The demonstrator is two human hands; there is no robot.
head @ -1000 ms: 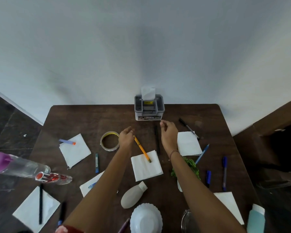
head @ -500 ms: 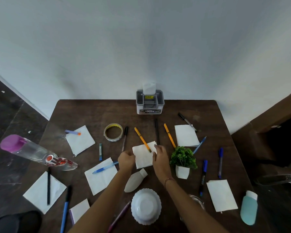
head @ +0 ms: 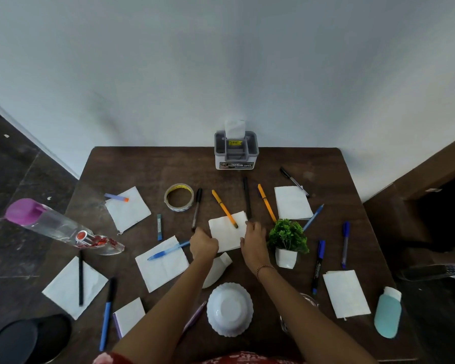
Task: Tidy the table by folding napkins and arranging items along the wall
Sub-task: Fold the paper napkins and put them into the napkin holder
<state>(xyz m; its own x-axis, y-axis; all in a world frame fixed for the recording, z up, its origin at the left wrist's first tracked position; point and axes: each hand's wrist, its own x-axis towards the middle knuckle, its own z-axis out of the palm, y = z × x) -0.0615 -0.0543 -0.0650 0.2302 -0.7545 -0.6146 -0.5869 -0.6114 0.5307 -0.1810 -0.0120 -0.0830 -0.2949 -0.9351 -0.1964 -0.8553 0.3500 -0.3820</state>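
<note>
While both hands pinch the centre napkin (head: 227,233), left hand (head: 203,245) on its near-left corner, right hand (head: 253,239) on its right edge, the orange pen (head: 224,208) lies across it. Slide that off before folding; caddy (head: 236,151) waits at the wall.

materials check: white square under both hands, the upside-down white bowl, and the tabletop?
White square napkin: soft matte tissue paper, going by its creases and layered edges. Upside-down white bowl with scalloped rim: smooth, slightly glossy; plastic or ceramic, can't tell. Dark brown table: wood or wood-look laminate, matte with faint grain and pale scuffs. Left hand and right hand hold the napkin's edges.
</note>
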